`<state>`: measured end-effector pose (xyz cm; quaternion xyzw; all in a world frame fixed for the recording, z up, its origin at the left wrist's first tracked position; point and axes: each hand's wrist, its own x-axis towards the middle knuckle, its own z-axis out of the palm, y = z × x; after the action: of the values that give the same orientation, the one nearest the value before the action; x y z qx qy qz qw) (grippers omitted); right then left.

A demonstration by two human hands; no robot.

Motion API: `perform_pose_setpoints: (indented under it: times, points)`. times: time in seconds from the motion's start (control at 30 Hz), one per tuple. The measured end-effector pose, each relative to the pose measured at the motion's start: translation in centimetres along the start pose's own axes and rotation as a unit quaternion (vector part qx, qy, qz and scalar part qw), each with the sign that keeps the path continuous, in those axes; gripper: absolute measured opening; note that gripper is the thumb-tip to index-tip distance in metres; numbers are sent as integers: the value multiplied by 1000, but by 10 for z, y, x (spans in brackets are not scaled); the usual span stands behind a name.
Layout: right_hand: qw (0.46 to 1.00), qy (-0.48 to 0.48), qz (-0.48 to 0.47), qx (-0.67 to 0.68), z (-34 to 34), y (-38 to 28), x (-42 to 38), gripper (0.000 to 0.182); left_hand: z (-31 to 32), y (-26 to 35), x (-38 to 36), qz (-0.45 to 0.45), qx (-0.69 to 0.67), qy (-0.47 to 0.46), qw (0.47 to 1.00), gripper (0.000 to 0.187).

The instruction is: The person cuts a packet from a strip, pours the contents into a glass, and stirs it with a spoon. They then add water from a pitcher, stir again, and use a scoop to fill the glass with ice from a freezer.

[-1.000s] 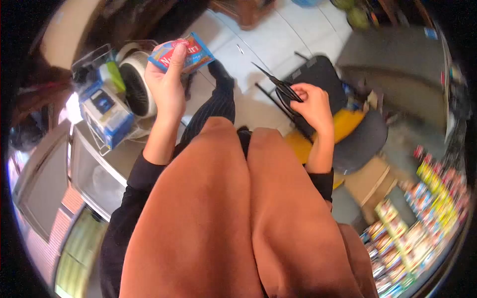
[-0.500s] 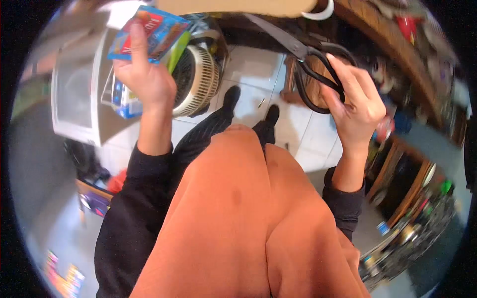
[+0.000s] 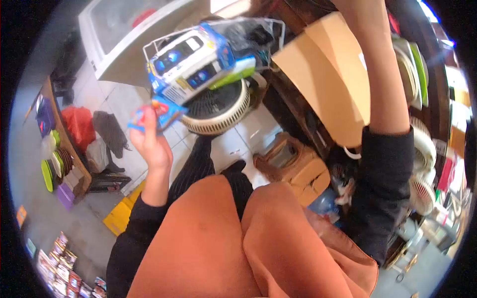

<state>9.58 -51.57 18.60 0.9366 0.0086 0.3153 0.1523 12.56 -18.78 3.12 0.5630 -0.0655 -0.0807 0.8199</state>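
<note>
A small blue and red packet [image 3: 166,113] is pinched in my left hand [image 3: 153,141], with the thumb lying over its face. Just beyond it a round fan [image 3: 218,111] with a cream rim stands on the floor, and a blue and white box [image 3: 191,59] lies by the fan in a white wire basket. My right arm reaches up past the top edge of the frame. Its fingers are out of view, and the scissors do not show. Below that forearm is a large tan cardboard piece [image 3: 333,74].
An open brown carton [image 3: 293,166] sits on the tiled floor ahead of my knees. At the left are a red bag [image 3: 78,126] and a wooden shelf edge [image 3: 67,134]. More fans [image 3: 422,193] stand at the right. A white-framed panel [image 3: 119,30] is at the upper left.
The view has turned toward the right. My left hand still holds the packet, now lower in the frame. My right hand, which held black-handled scissors, has gone up out of view.
</note>
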Motion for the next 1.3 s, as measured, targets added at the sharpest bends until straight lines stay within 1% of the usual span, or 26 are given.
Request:
perform_pose_setpoints:
  times: [0.1, 0.17, 0.23, 0.37, 0.4, 0.47, 0.5, 0.57, 0.6, 0.63, 0.67, 0.7, 0.77, 0.8, 0.83, 0.87, 0.9, 0.97, 1.0, 1.03, 1.1, 1.13, 1.17, 1.23, 1.27, 1.3]
  points:
    - [993, 66, -69, -62, 22, 15, 17, 17, -17, -15, -6, 2, 36, 36, 999, 14]
    - [994, 33, -79, -74, 24, 24, 25, 12, -22, -28, -14, -4, 45, 50, 998, 13]
    - [981, 101, -115, -122, 41, 34, 21, 13, -22, -40, -23, -43, 53, 41, 997, 12]
    - [969, 136, -145, -146, 34, 46, 19, 16, -12, -51, -33, -98, 55, 33, 993, 12]
    - [935, 195, -212, -207, 27, 49, 30, 17, -9, -52, -34, -102, 54, 36, 993, 12]
    - [962, 200, -78, -167, 28, 33, 23, 19, -3, -52, -32, -133, 43, 19, 990, 11]
    - [963, 199, -77, -166, 29, 34, 23, 19, 1, -52, -32, -134, 44, 19, 990, 11]
    - [981, 99, -22, -168, 30, 39, 23, 23, 9, -52, -30, -123, 30, -11, 992, 11]
    - [984, 55, -24, -165, 24, 41, 23, 29, 13, -51, -29, -125, 32, -14, 992, 11]
    - [985, 51, -20, -164, 21, 37, 21, 29, 16, -50, -29, -123, 29, -27, 992, 11]
    - [969, 27, -3, -245, 20, 31, 18, 31, 17, -50, -30, -122, 27, -40, 991, 12]
    - [959, 26, -22, -280, 19, 35, 11, 34, 18, -51, -31, -127, 33, -42, 991, 12]
    - [935, 27, -59, -349, 18, 43, -4, 39, 19, -54, -32, -84, 84, -81, 990, 8]
    - [975, 18, -3, -221, 4, 18, -15, 40, 20, -56, -32, -88, 88, -92, 988, 8]
    - [986, 8, 36, -162, -11, 6, -29, 41, 22, -57, -32, 13, 151, -184, 971, 7]
    - [992, 2, 75, -103, -26, -6, -42, 42, 26, -57, -32, 115, 204, -276, 932, 6]
    - [986, 3, 164, -17, -45, -11, -58, 42, 35, -56, -32, 104, 199, -302, 926, 6]
    - [925, 10, 354, 135, -92, -25, -99, 43, 60, -48, -38, 192, 163, -426, 869, 8]
    - [871, 28, 448, 200, -115, -32, -120, 43, 73, -48, -44, 190, 142, -455, 858, 8]
    - [844, 77, 487, 211, -132, -40, -152, 39, 86, -49, -51, 185, 119, -485, 846, 9]
    - [805, 178, 527, 207, -148, -71, -220, 33, 105, -51, -69, 114, 130, -556, 813, 8]
    - [781, 195, 558, 203, -151, -93, -248, 30, 117, -60, -83, 92, 77, -554, 824, 8]
    - [797, 171, 557, 160, -150, -106, -273, 30, 132, -64, -92, 56, 65, -592, 801, 8]
    - [632, 261, 665, 300, -146, -152, -297, 30, 151, -66, -119, -28, 61, -645, 762, 7]
    - [562, 293, 699, 330, -148, -170, -304, 30, 162, -66, -130, -30, 52, -689, 722, 6]
    - [508, 303, 736, 329, -154, -189, -309, 30, 168, -64, -144, -88, 39, -712, 695, 4]
